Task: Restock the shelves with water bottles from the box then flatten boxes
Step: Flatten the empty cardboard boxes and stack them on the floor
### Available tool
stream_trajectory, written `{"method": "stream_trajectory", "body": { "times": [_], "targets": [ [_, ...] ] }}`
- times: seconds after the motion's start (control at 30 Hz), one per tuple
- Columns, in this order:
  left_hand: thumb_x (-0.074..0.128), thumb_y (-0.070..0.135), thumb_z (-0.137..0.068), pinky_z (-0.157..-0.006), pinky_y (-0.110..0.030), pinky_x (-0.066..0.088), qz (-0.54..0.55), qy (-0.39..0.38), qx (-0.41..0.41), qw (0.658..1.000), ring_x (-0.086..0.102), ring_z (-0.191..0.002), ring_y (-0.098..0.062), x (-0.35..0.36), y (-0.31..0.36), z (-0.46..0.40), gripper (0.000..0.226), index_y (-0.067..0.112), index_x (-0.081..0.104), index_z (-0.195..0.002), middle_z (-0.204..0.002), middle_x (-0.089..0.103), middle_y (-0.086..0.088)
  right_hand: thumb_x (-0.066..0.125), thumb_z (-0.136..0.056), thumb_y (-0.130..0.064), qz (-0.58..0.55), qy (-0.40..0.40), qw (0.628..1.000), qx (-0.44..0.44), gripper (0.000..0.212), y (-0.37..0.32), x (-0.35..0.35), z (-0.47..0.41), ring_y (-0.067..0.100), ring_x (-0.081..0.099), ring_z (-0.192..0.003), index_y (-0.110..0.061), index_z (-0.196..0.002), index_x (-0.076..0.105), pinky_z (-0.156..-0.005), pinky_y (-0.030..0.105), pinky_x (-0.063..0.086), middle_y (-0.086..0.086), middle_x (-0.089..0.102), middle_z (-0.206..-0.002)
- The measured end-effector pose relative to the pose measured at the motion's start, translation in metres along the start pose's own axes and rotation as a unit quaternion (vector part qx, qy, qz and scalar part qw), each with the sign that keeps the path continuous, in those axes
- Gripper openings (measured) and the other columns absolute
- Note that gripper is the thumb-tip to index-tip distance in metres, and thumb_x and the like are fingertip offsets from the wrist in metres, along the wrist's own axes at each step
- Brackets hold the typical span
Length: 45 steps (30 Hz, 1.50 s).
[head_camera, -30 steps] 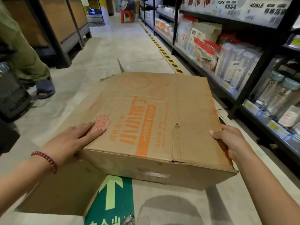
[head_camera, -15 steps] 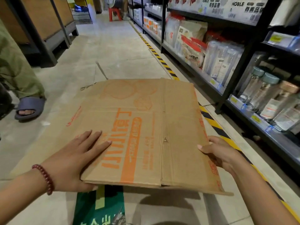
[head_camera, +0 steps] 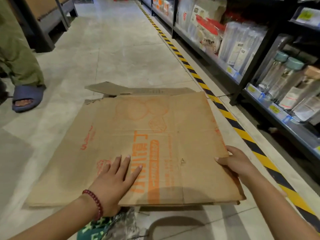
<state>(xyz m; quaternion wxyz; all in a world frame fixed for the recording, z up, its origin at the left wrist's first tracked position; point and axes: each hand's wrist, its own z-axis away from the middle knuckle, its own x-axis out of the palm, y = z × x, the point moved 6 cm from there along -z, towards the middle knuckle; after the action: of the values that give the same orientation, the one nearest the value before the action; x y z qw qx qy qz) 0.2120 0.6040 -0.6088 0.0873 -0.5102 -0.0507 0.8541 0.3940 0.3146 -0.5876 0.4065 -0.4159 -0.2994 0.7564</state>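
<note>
A brown cardboard box point(head_camera: 155, 139) with orange print lies flattened on the tiled floor in front of me. My left hand point(head_camera: 115, 181), with a red bead bracelet at the wrist, presses flat on its near left part with straight fingers. My right hand point(head_camera: 235, 161) grips the box's right edge, thumb on top and fingers curled under. Water bottles point(head_camera: 284, 75) with pale green caps stand on the low shelf at the right.
Dark shelving point(head_camera: 249, 54) with packaged goods runs along the right, behind a yellow-black floor stripe point(head_camera: 230, 118). A person's leg in green trousers and a blue sandal point(head_camera: 26, 97) stand at the left. A green floor sticker point(head_camera: 97, 229) shows below the box.
The box has collapsed from a raised, half-open shape to lying flat on the floor. My left hand slid toward the middle of the panel; my right hand stayed on the right edge.
</note>
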Motion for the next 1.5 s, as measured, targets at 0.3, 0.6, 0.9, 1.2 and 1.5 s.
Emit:
{"method": "stream_trajectory", "body": {
  "times": [0.3,0.6,0.9,1.2,1.5],
  "targets": [
    [0.066,0.025,-0.081,-0.116,-0.051,0.011,-0.007,-0.129,0.035,0.991,-0.011,-0.142,-0.041,0.050,0.029,-0.014,0.113,0.027,-0.027,-0.144,-0.154,-0.022,-0.019,0.058,-0.087,-0.008,0.163,-0.003,0.986,0.035,0.019,0.077,0.024,-0.012,0.021,0.055,-0.085,-0.015,-0.104,0.052,-0.065,0.031,0.042,0.005,0.056,-0.101],
    [0.057,0.064,-0.077,-0.117,-0.033,0.011,0.120,-0.100,0.036,0.987,0.003,-0.146,-0.023,0.082,0.023,-0.028,0.096,0.028,0.008,-0.151,-0.159,0.001,-0.004,0.071,-0.082,-0.028,0.196,-0.051,0.972,0.120,0.073,0.127,0.027,-0.011,0.025,0.049,-0.108,-0.006,-0.141,0.035,-0.080,0.029,0.039,0.013,0.046,-0.138],
    [0.054,0.081,-0.064,-0.117,-0.046,0.010,0.134,-0.134,-0.099,0.977,-0.012,-0.144,-0.035,0.128,-0.030,-0.003,0.107,0.056,-0.019,-0.138,-0.155,-0.026,-0.007,0.076,-0.079,-0.022,0.217,-0.031,0.974,0.058,0.033,0.150,0.040,-0.015,0.015,0.048,-0.071,-0.013,-0.080,0.044,-0.055,0.026,0.031,0.000,0.053,-0.079],
    [0.049,0.078,-0.072,-0.117,-0.042,0.015,0.153,-0.104,-0.096,0.978,-0.002,-0.144,-0.036,0.124,-0.008,-0.012,0.094,0.057,-0.015,-0.138,-0.157,-0.017,-0.006,0.072,-0.081,-0.019,0.261,0.125,0.955,-0.057,0.028,0.100,0.024,-0.053,0.032,0.058,-0.087,-0.007,-0.102,0.058,-0.071,0.037,0.049,0.015,0.061,-0.099],
    [0.046,0.083,-0.066,-0.117,-0.046,0.006,0.183,-0.076,-0.115,0.973,-0.012,-0.143,-0.040,0.134,0.002,-0.010,0.099,0.056,-0.022,-0.132,-0.149,-0.032,-0.005,0.045,-0.093,-0.050,0.520,-0.041,0.836,-0.173,0.063,0.125,0.089,-0.030,0.035,0.020,-0.142,-0.022,-0.147,0.028,-0.109,0.043,0.030,0.011,0.022,-0.156]
  ]
}}
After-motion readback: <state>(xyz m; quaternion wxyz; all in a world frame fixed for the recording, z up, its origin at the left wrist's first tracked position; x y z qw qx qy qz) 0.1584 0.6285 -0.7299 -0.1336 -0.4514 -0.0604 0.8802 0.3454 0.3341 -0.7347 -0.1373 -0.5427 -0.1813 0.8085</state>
